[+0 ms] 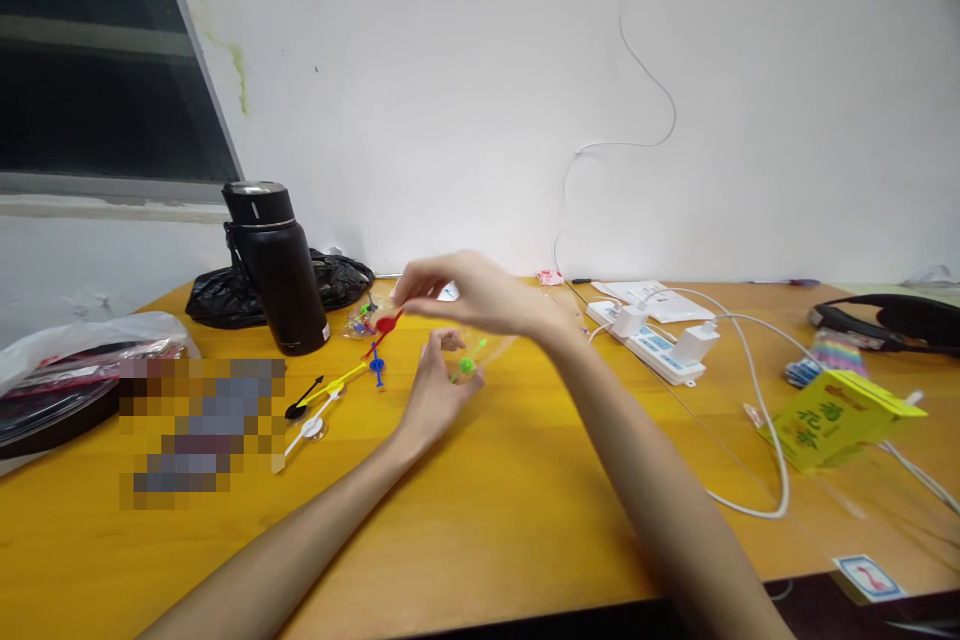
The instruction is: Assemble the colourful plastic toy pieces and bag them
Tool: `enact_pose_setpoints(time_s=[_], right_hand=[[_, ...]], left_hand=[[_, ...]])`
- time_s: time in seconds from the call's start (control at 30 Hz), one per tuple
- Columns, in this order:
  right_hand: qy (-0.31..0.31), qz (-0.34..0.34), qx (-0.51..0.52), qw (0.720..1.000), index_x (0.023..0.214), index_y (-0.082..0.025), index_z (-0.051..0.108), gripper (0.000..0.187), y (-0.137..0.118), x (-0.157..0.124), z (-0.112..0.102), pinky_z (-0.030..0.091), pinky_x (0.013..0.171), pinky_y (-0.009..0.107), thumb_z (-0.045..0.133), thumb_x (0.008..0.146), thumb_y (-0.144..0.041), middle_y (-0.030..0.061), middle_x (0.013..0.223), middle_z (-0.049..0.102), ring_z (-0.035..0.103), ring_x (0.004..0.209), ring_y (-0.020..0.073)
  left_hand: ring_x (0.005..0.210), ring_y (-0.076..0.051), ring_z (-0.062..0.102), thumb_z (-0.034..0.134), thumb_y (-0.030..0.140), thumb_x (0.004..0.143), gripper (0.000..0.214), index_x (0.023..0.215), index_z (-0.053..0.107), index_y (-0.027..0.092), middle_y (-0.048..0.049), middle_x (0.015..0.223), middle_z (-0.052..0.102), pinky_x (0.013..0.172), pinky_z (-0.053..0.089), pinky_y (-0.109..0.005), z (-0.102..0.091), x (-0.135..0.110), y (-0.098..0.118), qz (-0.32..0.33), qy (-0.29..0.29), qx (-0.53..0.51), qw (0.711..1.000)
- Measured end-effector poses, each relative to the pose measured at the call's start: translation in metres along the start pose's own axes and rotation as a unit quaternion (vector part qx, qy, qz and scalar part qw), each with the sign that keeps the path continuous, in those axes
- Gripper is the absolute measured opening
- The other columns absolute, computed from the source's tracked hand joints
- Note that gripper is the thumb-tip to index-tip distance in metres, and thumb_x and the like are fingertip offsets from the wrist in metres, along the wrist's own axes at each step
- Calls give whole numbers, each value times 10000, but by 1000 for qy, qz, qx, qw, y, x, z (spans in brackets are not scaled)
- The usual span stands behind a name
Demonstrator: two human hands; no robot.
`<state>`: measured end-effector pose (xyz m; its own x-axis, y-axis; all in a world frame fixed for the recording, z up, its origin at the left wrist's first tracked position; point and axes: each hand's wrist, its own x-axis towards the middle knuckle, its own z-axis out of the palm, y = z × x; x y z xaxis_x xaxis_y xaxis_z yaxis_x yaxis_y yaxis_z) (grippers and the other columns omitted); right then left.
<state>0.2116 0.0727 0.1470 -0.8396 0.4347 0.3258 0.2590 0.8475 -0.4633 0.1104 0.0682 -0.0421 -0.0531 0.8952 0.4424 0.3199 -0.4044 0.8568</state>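
Note:
My left hand rests low over the table, its fingers curled round a small green spinner arrow with a round hub. My right hand is raised above and behind it, slightly blurred. Its fingertips are pinched at the upper end of a red spinner arrow. Just below the red one is a blue spinner arrow. Beside it, on the tabletop, are a yellow spinner arrow, a black spinner arrow and a white spinner arrow.
A black bottle stands at the left before a black plastic bag. A small clear bag of parts lies behind the arrows. To the right are a power strip, white cables and a yellow box.

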Motion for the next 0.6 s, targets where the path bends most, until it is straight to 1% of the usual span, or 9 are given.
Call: enact_pose_setpoints(time_s=[0.07,0.13,0.17,0.23,0.3,0.4,0.53,0.57,0.6], right_hand=[[91,45,-37,994,1016,-165,695,174,-4,-21,-32,484,851,299,563,945,-253,57,1016,730,647,923,149],[159,81,-80,981,989,-162,707,194,-5,-43,-56,489,842,323,583,926,-298,69,1000,726,646,907,162],[182,97,-98,974,982,-162,711,207,-4,-52,-66,493,834,332,587,921,-316,76,998,725,646,900,167],[196,132,-122,964,970,-166,722,226,-1,-67,-78,501,799,339,598,905,-343,86,984,727,652,878,176],[177,170,-133,960,956,-168,732,237,4,-74,-83,507,754,338,616,883,-362,89,949,733,659,851,184],[119,205,-132,962,924,-168,742,226,12,-71,-80,501,709,320,634,854,-353,75,887,740,669,809,180],[-4,207,-98,973,919,-168,746,173,24,-56,-66,472,674,274,641,842,-281,56,886,755,668,784,153],[-29,206,-91,974,929,-167,747,171,26,-53,-63,466,673,268,640,842,-268,55,898,757,666,788,150],[-37,203,-91,974,937,-167,748,173,28,-50,-60,461,677,265,634,848,-261,55,911,758,664,794,149]], left_hand=[[1175,-235,579,676,272,785,449,1172,453,225,-87,1194,599,1001,468,-416,-2,-1,4,2,-6,1,1000],[1187,-220,573,685,251,781,448,1163,453,223,-81,1193,603,1066,412,-419,-4,-1,6,-1,-6,1,1000],[1183,-218,576,690,250,779,451,1163,455,223,-81,1191,605,1068,406,-416,-4,-1,6,-7,-4,-1,1000],[1177,-219,582,699,256,774,453,1157,459,223,-81,1179,611,1051,416,-405,-4,0,5,-18,3,-8,1000],[1160,-219,593,707,261,768,447,1142,465,222,-77,1157,619,1040,422,-400,-3,2,3,-23,11,-15,1000],[1152,-219,599,717,267,761,443,1128,473,221,-78,1155,624,1035,428,-397,-3,3,2,-22,17,-21,999],[1188,-221,588,716,295,774,459,1151,463,226,-90,1192,617,958,480,-357,-4,3,5,-27,6,-41,999],[1190,-222,589,715,297,778,457,1153,463,225,-92,1195,617,952,482,-353,-5,3,6,-27,5,-42,999],[1186,-221,591,714,295,781,453,1152,464,223,-92,1194,619,962,476,-356,-5,2,7,-24,6,-38,999]])
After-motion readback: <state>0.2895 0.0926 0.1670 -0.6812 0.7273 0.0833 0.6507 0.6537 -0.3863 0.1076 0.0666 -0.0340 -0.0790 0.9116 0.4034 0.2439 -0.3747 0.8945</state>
